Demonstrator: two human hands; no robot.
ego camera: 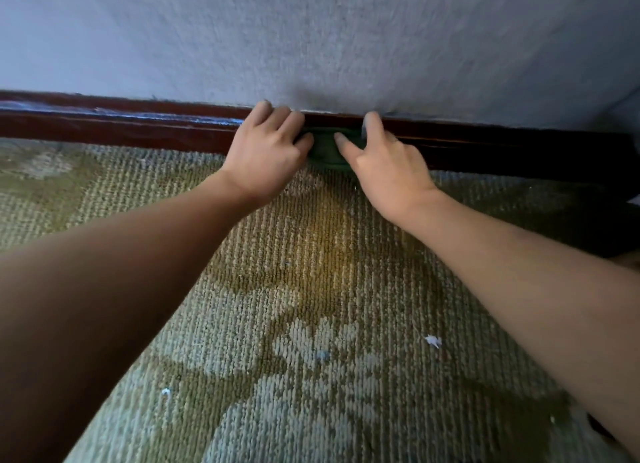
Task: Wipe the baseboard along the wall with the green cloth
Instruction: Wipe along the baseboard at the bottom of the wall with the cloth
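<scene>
A dark green cloth (323,151) is bunched against the dark red-brown wooden baseboard (138,125), which runs along the foot of a pale textured wall (346,40). My left hand (268,152) grips the cloth's left end, with its fingers curled over the top edge of the baseboard. My right hand (384,161) holds the cloth's right end, thumb pressed on the cloth and one finger raised against the baseboard's top. Most of the cloth is hidden between and under the two hands.
A patterned green and beige carpet (311,289) covers the floor up to the baseboard, with small white scraps (433,340) scattered on it. The baseboard's left stretch shows a bluish glossy streak (166,114). A dark shape sits at the right edge (623,220).
</scene>
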